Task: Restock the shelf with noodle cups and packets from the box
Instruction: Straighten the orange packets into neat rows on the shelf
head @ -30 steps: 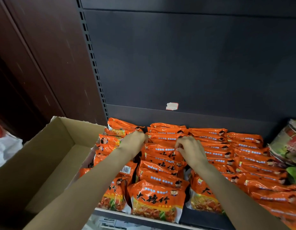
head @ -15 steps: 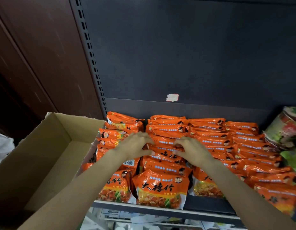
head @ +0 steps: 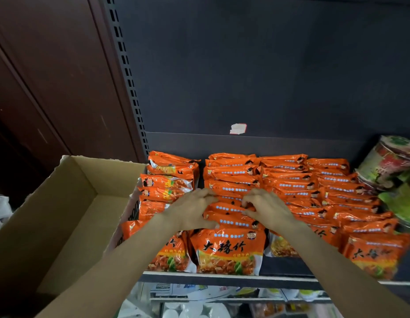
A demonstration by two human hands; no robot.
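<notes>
Orange noodle packets (head: 227,249) stand upright in several rows on the dark shelf (head: 222,278). Both my hands lie on the middle of the second row from the left. My left hand (head: 192,210) spans a few packet tops, fingers on the far side and thumb on the near side. My right hand (head: 266,207) curls its fingers and thumb onto the tops of the same packets (head: 229,213). The open cardboard box (head: 61,203) sits left of the shelf; the part of its inside that shows is bare.
Noodle cups (head: 387,164) and a green packet (head: 403,203) crowd the shelf's right end. A slotted upright (head: 128,88) and a brown wall panel (head: 50,88) stand behind the box. A lower shelf (head: 199,292) holds white goods. A torn label (head: 238,129) sticks to the back panel.
Both hands have slid along the second row from its back packets toward me and closed in on each other. The view has shifted slightly upward.
</notes>
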